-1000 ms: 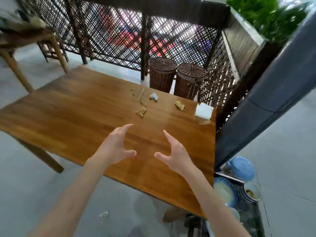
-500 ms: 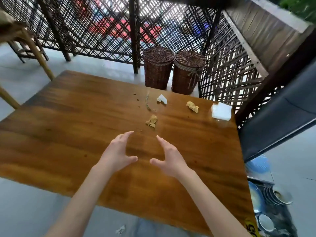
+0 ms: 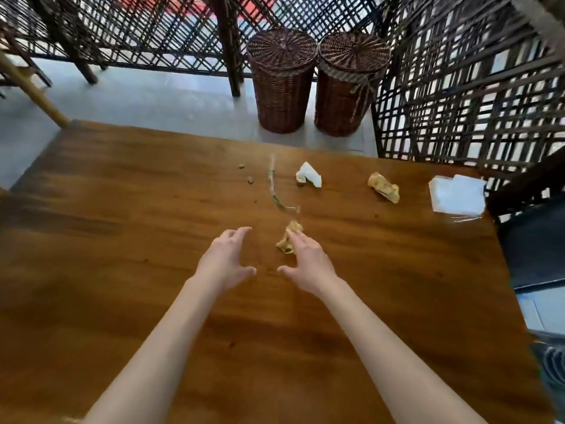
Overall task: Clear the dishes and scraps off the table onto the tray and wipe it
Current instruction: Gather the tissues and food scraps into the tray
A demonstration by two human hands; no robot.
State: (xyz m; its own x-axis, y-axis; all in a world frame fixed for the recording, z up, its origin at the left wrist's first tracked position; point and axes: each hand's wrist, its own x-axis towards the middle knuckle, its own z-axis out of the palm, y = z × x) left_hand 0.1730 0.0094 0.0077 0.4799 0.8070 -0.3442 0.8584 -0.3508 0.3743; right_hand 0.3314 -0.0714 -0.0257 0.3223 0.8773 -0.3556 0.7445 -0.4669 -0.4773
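Reaching both hands over the wooden table [image 3: 122, 240] at frame centre.
My left hand [image 3: 224, 261] and right hand [image 3: 308, 261] are spread, holding nothing — right fingertips [image 3: 295, 237] overlap a crumpled brown scrap [image 3: 287, 241].

Both bare forearms extended forward, roughly parallel. Left hand [image 3: 224, 262] and right hand [image 3: 308, 263] side by side, palms facing inward, fingers loosely spread and slightly curved, thumbs pointing toward each other. Neither holds anything.

Crumpled scraps [image 3: 383, 187] scattered on wooden table [image 3: 122, 240]
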